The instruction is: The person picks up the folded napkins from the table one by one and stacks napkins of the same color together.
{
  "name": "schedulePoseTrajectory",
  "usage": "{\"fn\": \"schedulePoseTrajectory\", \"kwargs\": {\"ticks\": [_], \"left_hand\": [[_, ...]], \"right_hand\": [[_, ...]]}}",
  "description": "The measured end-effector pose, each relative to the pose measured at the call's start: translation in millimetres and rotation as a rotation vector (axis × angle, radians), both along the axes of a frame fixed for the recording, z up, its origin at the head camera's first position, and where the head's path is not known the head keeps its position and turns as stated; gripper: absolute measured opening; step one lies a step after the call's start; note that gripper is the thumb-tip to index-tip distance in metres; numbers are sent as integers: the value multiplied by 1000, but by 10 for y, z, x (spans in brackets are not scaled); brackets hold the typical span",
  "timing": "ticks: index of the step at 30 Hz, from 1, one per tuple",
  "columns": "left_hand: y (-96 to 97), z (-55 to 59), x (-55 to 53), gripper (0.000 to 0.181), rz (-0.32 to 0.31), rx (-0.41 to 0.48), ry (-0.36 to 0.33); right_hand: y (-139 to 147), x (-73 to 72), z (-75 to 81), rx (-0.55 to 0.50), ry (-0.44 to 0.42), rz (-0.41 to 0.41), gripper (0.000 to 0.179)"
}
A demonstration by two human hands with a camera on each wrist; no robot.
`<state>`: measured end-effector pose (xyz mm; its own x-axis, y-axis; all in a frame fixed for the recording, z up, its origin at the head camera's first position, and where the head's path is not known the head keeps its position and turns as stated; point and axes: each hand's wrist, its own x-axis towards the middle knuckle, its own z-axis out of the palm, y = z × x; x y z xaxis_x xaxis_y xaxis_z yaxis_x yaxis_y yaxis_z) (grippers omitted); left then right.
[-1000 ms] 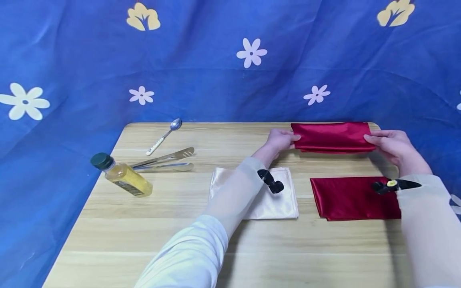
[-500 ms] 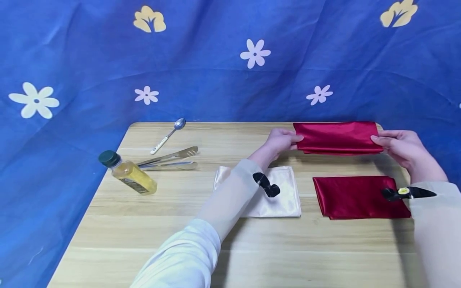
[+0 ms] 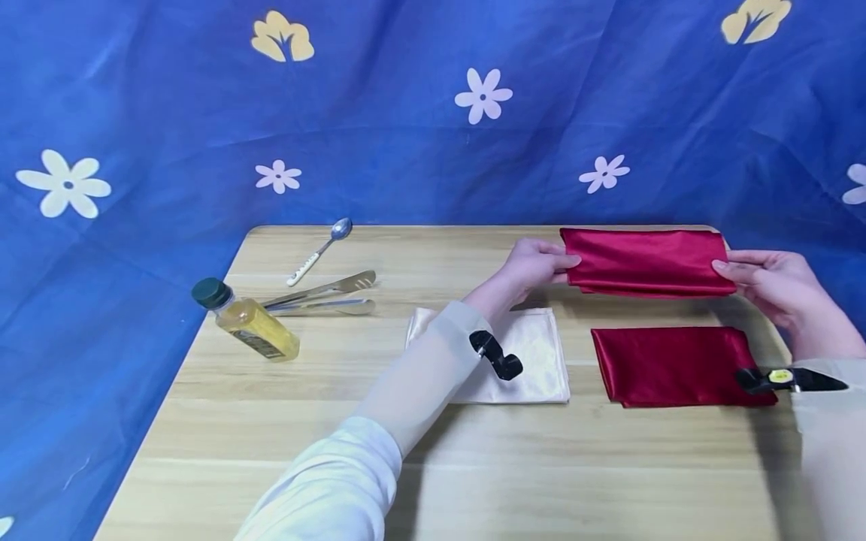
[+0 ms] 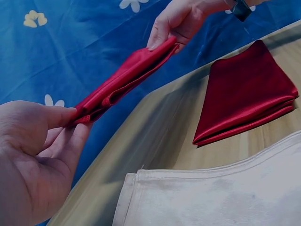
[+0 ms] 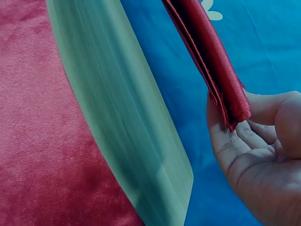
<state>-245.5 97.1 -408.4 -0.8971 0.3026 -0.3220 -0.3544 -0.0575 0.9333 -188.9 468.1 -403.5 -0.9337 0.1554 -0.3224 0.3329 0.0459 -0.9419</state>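
A folded red satin cloth (image 3: 646,259) is stretched between my two hands over the back right of the table. My left hand (image 3: 531,267) pinches its left end between thumb and fingers. At the right end, my right hand (image 3: 778,289) pinches it the same way. The left wrist view shows the held cloth (image 4: 122,77) raised above the tabletop, its folded layers visible along the edge. Below it on the table lies a second folded red cloth (image 3: 676,364). A folded white cloth (image 3: 534,361) lies to its left, partly hidden by my left forearm.
An oil bottle (image 3: 253,327) with a green cap stands at the table's left side. Beside it lie metal tongs (image 3: 325,293), with a spoon (image 3: 314,252) behind them. A blue flowered curtain (image 3: 406,113) hangs along the back edge of the wooden table (image 3: 514,466).
Both hands have shifted slightly to the right with the red cloth between them. The whole scene has also drifted a little as the head view moved.
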Motion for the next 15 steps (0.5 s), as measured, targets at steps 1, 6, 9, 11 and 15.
{"fn": "schedulePoseTrajectory", "kwargs": {"ticks": [1,6,9,11,15], "left_hand": [[-3,17,11,18,-9,7,-2],[9,88,75,19,-28,16,-9],[29,123,125,20,-43,26,-14],[42,133,157,20,-53,32,-10],[61,129,207,17,-81,37,-4]], "right_hand": [[7,6,4,3,-2,-1,17],[53,65,-2,17,-11,-11,16],[86,126,-24,-25,5,-19,17],[106,164,-41,-36,13,-19,18],[140,236,-68,16,15,-18,19]]}}
